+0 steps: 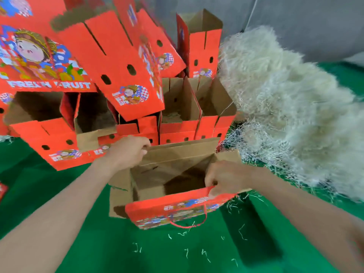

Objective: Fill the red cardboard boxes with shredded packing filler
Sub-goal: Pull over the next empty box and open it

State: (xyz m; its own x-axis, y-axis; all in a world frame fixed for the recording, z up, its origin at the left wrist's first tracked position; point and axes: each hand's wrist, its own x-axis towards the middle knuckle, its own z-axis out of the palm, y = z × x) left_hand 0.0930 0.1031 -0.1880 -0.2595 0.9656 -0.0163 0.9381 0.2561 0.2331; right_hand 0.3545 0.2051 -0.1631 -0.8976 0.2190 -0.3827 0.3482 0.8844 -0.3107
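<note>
- both forearms come in from the bottom corners over the green cloth (98, 243), where loose shreds (204, 253) lie scattered.
- just beyond them stands the open red box (173, 207), mouth up, its brown inside showing no filler that i can see; its long axis runs roughly left to right, and a red cord handle (189, 226) hangs on the near wall.
- left hand (128, 152): fingers curled over the top edge of the far brown wall at its left end, gripping it.
- right hand (222, 180): fingers pinched on the rim of the near red wall at its right end; between them the two hands hold the mouth spread.
- shredded filler pile (275, 107) lies to the right of the box and a little beyond it, stray strands reaching almost to the box's right flap.
- judgement: the right hand is plainly the nearer one to the pile, so a sideways reach from it would fetch filler while the left steadies the box.
- stacked red boxes (118, 75) crowd close behind the far wall, some tipped.
</note>
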